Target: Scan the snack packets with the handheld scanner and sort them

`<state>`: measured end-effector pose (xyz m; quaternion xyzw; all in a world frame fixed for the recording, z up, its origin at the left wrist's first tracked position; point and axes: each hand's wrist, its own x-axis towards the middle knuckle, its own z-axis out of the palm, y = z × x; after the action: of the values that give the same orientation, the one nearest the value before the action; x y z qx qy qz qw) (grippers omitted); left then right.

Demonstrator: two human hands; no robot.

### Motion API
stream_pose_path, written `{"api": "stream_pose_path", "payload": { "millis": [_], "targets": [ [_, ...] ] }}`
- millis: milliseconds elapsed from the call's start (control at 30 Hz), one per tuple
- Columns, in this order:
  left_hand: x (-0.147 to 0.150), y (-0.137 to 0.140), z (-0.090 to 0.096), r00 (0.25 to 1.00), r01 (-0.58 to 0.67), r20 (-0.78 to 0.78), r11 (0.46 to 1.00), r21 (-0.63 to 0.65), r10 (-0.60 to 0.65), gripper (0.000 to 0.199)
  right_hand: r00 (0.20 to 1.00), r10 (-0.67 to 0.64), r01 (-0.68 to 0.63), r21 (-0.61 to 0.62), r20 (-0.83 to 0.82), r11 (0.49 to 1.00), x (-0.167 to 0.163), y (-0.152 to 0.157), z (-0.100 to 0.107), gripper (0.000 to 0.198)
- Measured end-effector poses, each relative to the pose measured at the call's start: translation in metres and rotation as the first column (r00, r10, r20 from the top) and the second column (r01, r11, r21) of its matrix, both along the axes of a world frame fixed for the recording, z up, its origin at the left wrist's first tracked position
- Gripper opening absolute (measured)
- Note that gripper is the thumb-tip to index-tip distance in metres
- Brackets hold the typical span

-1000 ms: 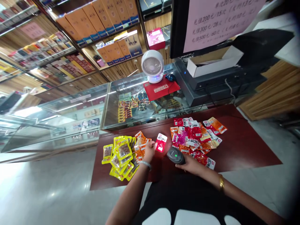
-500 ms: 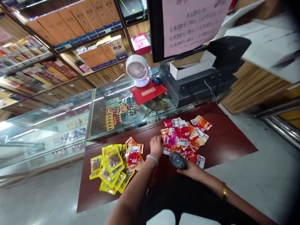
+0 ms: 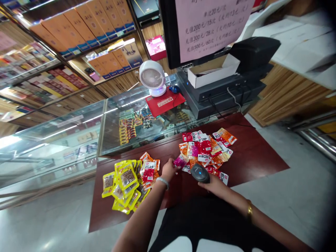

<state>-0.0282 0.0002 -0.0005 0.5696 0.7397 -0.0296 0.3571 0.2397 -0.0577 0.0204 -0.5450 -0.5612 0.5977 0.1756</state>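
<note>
My left hand (image 3: 170, 170) is closed on the edge of a magenta snack packet (image 3: 181, 160), which is at the left side of a pile of red, orange and white snack packets (image 3: 204, 144). In my right hand (image 3: 212, 183) is a dark handheld barcode scanner (image 3: 200, 173) with a small blue light, held just in front of that pile. Left of my left hand lie several red and orange packets (image 3: 148, 171), touching a heap of yellow-edged snack packets (image 3: 127, 178). All of these packets rest on a dark red tabletop (image 3: 258, 150).
Behind the tabletop runs a glass display counter (image 3: 110, 119) with a white fan (image 3: 152, 77) and a red mat (image 3: 165, 102) on it. A dark cash drawer (image 3: 210, 99) with an open white box (image 3: 214, 71) stands under a monitor bearing a pink sign (image 3: 210, 28).
My left hand has pulled the magenta packet leftward from the pile. The scanner in my right hand has barely shifted. The view has moved slightly.
</note>
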Motion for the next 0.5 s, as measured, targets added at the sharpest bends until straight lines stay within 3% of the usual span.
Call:
{"api": "stream_pose_path", "payload": {
  "millis": [100,300,400,500],
  "targets": [
    [-0.015,-0.023,-0.004,0.998,-0.052,0.018,0.999,-0.002,0.052,0.044,1.0,0.026,-0.026,0.012,0.017,1.0,-0.012,0.01,0.005,0.053],
    [-0.03,-0.045,-0.009,0.991,-0.127,0.045,0.992,0.018,0.126,0.047,0.987,0.101,-0.102,-0.001,-0.129,0.995,-0.039,0.016,0.014,0.052],
    [-0.057,-0.058,-0.001,0.977,-0.212,0.0,0.977,0.013,0.212,0.045,0.971,0.155,-0.157,0.002,-0.182,0.988,-0.045,0.014,0.017,0.053],
    [-0.094,-0.074,0.018,0.923,-0.335,-0.177,0.94,0.067,0.341,0.045,0.969,0.155,-0.161,-0.013,-0.193,0.987,-0.043,0.01,0.019,0.05]
  ]
}}
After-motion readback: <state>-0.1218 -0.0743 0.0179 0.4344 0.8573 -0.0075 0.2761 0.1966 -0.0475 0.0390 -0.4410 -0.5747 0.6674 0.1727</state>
